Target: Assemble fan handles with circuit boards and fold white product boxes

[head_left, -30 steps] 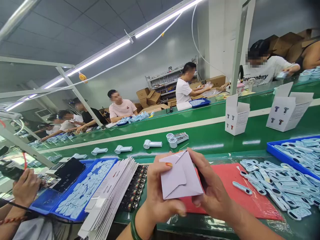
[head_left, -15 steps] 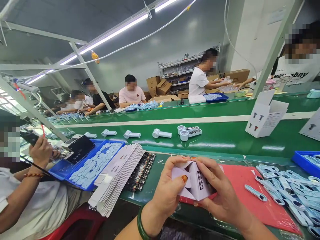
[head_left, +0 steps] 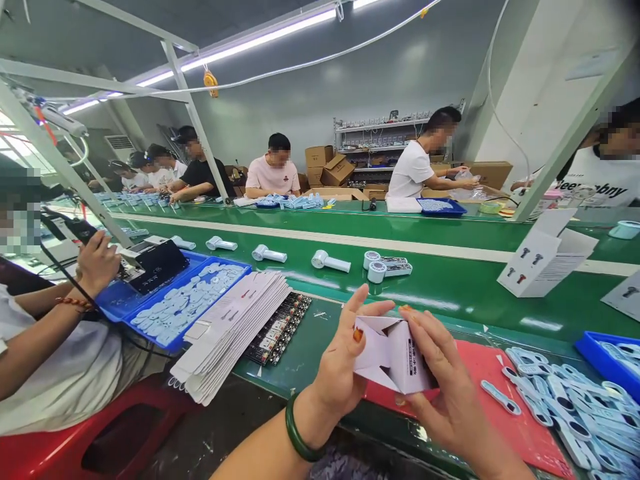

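A small white cardboard box (head_left: 387, 360) is between my hands with its open end towards me, flaps bent inwards and dark print on its right side. My right hand (head_left: 445, 380) grips that side, fingers over the top and thumb underneath. On the left edge lies the thumb of my left hand (head_left: 343, 360); the index finger is lifted off and another finger reaches behind the box. A green bangle (head_left: 300, 433) circles my left wrist. Beneath the box is a red sheet (head_left: 500, 393), with a pile of light-blue flat parts (head_left: 575, 407) on its right.
Folded white cartons (head_left: 235, 327) and circuit boards (head_left: 280, 327) lie left, beside a blue tray (head_left: 180, 340). A co-worker's hand (head_left: 97, 263) is nearby. Handheld fans (head_left: 330, 261) and an opened white box (head_left: 535, 260) stand on the green belt (head_left: 450, 293). Another blue tray (head_left: 595, 363) is right.
My left index finger has lifted and straightened, and the left thumb has moved from inside the flap to the box's left edge. The view has shifted slightly.
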The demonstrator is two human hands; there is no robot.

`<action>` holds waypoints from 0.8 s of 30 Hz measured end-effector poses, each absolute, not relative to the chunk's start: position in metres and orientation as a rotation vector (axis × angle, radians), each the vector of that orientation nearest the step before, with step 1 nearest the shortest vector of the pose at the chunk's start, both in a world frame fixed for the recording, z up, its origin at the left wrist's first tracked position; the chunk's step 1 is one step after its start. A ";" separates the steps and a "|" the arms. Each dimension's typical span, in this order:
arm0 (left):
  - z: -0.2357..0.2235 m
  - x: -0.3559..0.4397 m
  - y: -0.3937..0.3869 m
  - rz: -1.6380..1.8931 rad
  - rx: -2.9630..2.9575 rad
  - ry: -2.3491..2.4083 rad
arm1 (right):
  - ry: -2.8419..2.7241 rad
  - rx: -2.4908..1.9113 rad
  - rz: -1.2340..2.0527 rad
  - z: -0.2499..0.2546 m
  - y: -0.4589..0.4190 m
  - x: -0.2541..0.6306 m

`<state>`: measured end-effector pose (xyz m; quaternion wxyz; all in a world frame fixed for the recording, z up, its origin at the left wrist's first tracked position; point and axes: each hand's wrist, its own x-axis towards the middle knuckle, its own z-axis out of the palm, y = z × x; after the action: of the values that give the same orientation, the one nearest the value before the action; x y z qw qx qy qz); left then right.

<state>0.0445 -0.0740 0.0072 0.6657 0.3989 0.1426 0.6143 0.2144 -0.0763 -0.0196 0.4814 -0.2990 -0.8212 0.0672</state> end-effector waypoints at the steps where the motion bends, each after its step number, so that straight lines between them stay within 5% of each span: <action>1: 0.008 0.048 -0.071 1.388 0.908 0.327 | -2.005 -0.763 0.164 -0.019 -0.078 0.215; 8: 0.010 0.083 -0.051 1.215 1.068 0.354 | -1.864 -0.956 0.311 -0.012 -0.073 0.240; 20: -0.007 0.138 -0.005 1.466 1.361 0.548 | -1.558 -1.078 0.043 -0.010 -0.034 0.296; 24: 0.013 0.159 0.028 1.780 1.038 0.542 | -1.316 -1.041 0.483 -0.042 -0.042 0.287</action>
<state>0.1595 0.0280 0.0131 0.4840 0.4263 0.2227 0.7310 0.2866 -0.0424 -0.0416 0.6426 -0.4567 -0.5775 0.2121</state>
